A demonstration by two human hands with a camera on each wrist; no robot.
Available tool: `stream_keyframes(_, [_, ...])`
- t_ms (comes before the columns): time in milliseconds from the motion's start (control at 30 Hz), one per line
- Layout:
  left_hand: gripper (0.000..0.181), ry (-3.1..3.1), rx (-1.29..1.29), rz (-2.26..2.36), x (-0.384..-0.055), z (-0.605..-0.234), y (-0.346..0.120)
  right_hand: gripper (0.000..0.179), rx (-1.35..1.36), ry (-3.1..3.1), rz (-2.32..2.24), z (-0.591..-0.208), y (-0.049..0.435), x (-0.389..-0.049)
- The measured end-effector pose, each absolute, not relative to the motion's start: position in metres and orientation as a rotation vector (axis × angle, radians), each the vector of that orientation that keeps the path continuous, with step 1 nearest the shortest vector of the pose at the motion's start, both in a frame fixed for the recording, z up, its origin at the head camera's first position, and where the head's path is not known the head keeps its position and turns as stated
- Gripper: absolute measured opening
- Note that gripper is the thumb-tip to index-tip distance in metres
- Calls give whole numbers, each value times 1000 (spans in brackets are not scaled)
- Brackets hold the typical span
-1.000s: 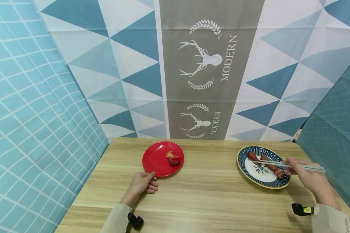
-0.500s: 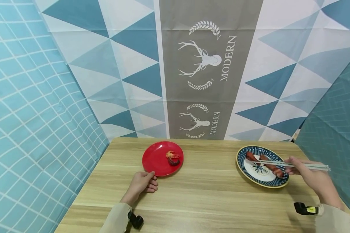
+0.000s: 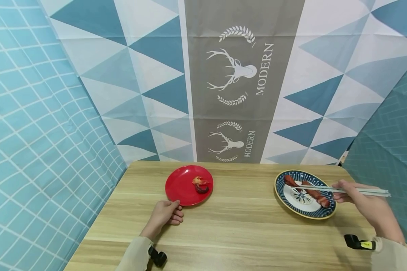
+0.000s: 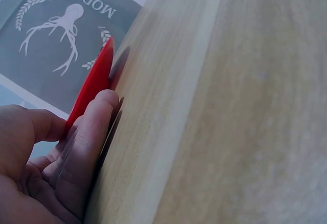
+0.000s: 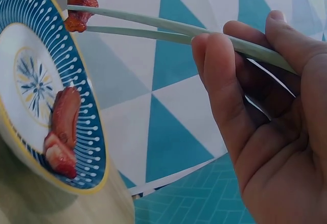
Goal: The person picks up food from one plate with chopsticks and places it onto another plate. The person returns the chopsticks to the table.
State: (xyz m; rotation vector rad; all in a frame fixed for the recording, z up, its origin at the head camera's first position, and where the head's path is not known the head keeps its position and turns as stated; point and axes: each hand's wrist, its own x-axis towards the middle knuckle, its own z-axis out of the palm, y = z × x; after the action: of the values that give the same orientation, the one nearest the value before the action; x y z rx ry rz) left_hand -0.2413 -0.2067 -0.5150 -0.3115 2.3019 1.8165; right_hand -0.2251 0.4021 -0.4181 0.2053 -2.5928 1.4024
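My left hand (image 3: 166,212) pinches the near rim of a red plate (image 3: 178,186), thumb on top and fingers underneath, as the left wrist view also shows. A curled orange and dark food piece (image 3: 201,185) lies on the plate's right side. In my right hand (image 3: 363,197) is a pair of pale green chopsticks (image 3: 366,191). Their tips are at a browned, reddish meat piece (image 5: 82,9), which overlaps the rim of a blue-and-white patterned plate (image 5: 30,35) in the right wrist view. A longer, sausage-like reddish piece (image 5: 65,119) lies on that plate.
Both plates stand toward the far edge of a wooden table (image 3: 240,226), with bare wood between them. A patterned backdrop (image 3: 230,113) rises behind. Blue tiled cloths hang at the left (image 3: 47,131) and right (image 3: 386,143).
My right hand has shifted slightly right, with the chopsticks' rear ends moving right. The meat piece at their tips has moved a little left. My left hand stays at the red plate.
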Motion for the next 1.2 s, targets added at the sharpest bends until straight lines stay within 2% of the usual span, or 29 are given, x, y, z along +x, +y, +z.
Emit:
stream_keyframes(400, [36, 2295, -311, 1816, -242, -514, -207, 26, 305, -2508, 1377, -407, 395, -222])
stream_keyframes(1200, [36, 2302, -329, 1806, -242, -515, -206, 28, 442, -2507, 1325, -389, 384, -215])
